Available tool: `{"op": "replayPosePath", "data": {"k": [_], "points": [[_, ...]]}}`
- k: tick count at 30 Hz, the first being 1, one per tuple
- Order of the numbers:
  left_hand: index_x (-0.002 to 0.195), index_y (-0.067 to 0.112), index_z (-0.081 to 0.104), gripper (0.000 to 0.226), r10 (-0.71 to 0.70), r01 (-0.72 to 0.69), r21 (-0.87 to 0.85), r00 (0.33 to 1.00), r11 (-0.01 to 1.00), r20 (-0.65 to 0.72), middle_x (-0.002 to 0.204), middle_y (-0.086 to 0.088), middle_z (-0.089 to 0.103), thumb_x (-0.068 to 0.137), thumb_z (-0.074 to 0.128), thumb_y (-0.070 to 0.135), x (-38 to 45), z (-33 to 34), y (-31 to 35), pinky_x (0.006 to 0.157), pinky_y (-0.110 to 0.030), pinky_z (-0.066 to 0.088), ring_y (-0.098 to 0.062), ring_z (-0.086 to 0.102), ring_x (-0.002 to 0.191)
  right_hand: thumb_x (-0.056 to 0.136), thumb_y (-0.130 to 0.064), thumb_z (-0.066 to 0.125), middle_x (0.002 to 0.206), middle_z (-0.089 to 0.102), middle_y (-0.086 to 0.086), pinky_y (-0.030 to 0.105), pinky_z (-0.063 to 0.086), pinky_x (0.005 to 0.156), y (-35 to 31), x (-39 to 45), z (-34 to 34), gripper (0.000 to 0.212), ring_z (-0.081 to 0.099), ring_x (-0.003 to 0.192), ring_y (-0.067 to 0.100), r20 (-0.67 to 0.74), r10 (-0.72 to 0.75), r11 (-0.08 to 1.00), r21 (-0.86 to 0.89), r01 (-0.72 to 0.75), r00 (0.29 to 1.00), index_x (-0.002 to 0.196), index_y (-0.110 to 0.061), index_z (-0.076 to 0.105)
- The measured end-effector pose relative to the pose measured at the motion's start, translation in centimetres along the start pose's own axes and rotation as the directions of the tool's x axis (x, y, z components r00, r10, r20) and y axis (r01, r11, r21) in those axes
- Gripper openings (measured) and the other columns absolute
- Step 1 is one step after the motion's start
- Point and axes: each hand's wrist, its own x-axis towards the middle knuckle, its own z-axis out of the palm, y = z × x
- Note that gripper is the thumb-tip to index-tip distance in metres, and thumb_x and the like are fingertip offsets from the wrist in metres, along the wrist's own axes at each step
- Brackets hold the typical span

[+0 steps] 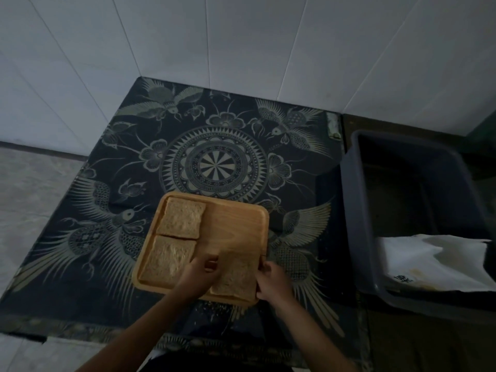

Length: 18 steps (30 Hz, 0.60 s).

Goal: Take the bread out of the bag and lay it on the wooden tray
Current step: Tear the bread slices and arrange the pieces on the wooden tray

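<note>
A brown square bread slice point(236, 277) lies on the near-right corner of the square wooden tray point(236, 224) — the left hand point(200, 275) pinching its left edge, the right hand point(271, 280) gripping its right edge. Two more slices point(182, 218) fill the tray's left side, on the dark patterned worktop point(107, 183).

Dim room, white tiled wall point(241, 36)
</note>
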Motion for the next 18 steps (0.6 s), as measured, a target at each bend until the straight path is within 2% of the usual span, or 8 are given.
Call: {"op": "replayPosePath", "data": {"k": [3, 7, 10, 14, 18], "points": [[0.127, 0.011, 0.066, 0.035, -0.025, 0.025, -0.012, 1.0, 1.0, 0.007, 0.114, -0.008, 0.074, 0.093, 0.07, 0.014, -0.3, -0.5, -0.4, 0.09, -0.046, 0.061, -0.023, 0.072, 0.101, 0.092, -0.039, 0.071, 0.088, 0.067, -0.012, 0.051, 0.064, 0.083, 0.5, 0.2, 0.2, 0.015, 0.069, 0.078, 0.01, 0.022, 0.018, 1.0, -0.015, -0.017, 1.0, 0.084, -0.039, 0.058], [0.125, 0.014, 0.068, 0.034, -0.042, 0.042, -0.039, 0.999, 0.998, 0.005, 0.11, -0.005, 0.075, 0.091, 0.071, 0.013, -0.4, -0.6, -0.5, 0.088, -0.044, 0.062, -0.021, 0.073, 0.097, 0.088, -0.039, 0.076, 0.098, 0.07, -0.012, 0.043, 0.065, 0.082, 0.5, 0.7, 0.3, 0.018, 0.069, 0.086, 0.009, 0.032, -0.002, 1.0, -0.026, 0.003, 1.0, 0.093, -0.039, 0.058], [0.12, 0.015, 0.069, 0.032, -0.041, 0.039, -0.073, 0.999, 0.997, -0.016, 0.108, -0.005, 0.074, 0.089, 0.071, 0.008, -0.2, -0.6, 0.0, 0.086, -0.041, 0.062, -0.02, 0.072, 0.097, 0.089, -0.035, 0.076, 0.097, 0.068, -0.018, 0.036, 0.063, 0.082, 0.2, 0.9, 0.1, 0.022, 0.067, 0.089, 0.004, 0.022, -0.03, 0.999, -0.027, 0.031, 0.999, 0.099, -0.04, 0.057], [0.105, 0.022, 0.068, 0.025, -0.041, 0.037, -0.132, 0.999, 0.991, -0.027, 0.104, -0.006, 0.072, 0.089, 0.071, 0.004, 0.4, -0.8, 1.1, 0.079, -0.035, 0.062, -0.023, 0.071, 0.097, 0.087, -0.038, 0.08, 0.107, 0.07, -0.008, 0.046, 0.063, 0.089, -0.5, 1.4, -0.5, 0.033, 0.07, 0.099, 0.015, 0.028, -0.025, 0.999, 0.048, 0.024, 0.999, 0.113, -0.028, 0.063], [0.112, 0.019, 0.068, 0.024, -0.025, 0.021, -0.154, 0.999, 0.988, -0.024, 0.107, -0.004, 0.071, 0.09, 0.072, 0.009, 1.8, -1.7, 2.6, 0.084, -0.04, 0.062, -0.022, 0.07, 0.098, 0.086, -0.042, 0.08, 0.11, 0.072, -0.006, 0.047, 0.062, 0.089, -2.4, 2.1, -1.6, 0.039, 0.072, 0.1, 0.017, 0.015, -0.056, 0.996, 0.064, 0.055, 0.998, 0.118, -0.025, 0.065]]}}
